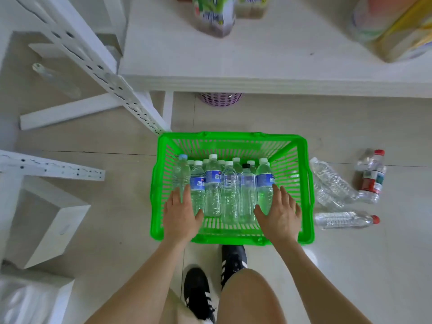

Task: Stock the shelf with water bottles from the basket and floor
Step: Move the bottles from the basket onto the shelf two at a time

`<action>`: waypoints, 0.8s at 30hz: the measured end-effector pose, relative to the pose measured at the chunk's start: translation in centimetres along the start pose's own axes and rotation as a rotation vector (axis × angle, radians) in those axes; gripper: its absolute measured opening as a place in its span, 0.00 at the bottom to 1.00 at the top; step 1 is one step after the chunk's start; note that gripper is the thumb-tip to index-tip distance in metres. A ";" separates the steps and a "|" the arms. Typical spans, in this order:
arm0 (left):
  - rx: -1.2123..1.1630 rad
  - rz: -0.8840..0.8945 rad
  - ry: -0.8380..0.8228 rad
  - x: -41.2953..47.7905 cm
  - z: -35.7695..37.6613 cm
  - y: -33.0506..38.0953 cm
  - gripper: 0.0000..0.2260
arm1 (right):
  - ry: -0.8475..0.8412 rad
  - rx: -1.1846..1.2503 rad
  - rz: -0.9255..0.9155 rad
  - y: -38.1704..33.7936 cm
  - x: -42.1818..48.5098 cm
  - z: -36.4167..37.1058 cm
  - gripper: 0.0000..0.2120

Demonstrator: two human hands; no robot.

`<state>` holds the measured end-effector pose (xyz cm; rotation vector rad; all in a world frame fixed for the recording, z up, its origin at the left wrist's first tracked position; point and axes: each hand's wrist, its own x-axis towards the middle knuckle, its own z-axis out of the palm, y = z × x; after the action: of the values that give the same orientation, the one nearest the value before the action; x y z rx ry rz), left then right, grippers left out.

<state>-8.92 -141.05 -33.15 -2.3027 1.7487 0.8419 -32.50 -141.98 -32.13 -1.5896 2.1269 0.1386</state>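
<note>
Left hand (181, 215) and right hand (280, 213) spread flat, fingers straight, flanking upright water bottles (212, 181) inside green basket (231, 136)

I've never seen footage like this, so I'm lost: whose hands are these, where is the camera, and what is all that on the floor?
There is no machine here. A person wears one camera on the head, looking down, so you see their own arms and shoes. The left hand and right hand reach with straight, spread fingers into a green basket on the floor, over upright water bottles. Neither hand holds anything yet. A few loose bottles lie on the tiles to the right of the basket. At the top is the white shelf to be stocked.
</note>
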 end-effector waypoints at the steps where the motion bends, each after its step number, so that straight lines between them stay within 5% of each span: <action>1: -0.021 -0.023 0.006 1.3 1.1 -0.4 0.37 | 0.008 0.005 0.002 0.3 1.1 1.4 0.37; 9: -0.184 -0.174 0.039 7.8 8.0 -3.4 0.40 | -0.013 0.064 0.082 2.7 6.6 9.8 0.39; 16: -0.076 -0.279 0.161 10.0 10.2 -3.0 0.38 | 0.024 0.192 0.161 3.8 9.2 12.4 0.39; 24: 0.114 -0.337 0.121 10.7 9.4 -2.2 0.36 | 0.060 0.302 0.161 4.8 10.8 13.5 0.36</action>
<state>-8.31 -145.48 -46.84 -2.5135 1.3490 0.5388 -34.97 -145.09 -49.64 -1.2642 2.1988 -0.1729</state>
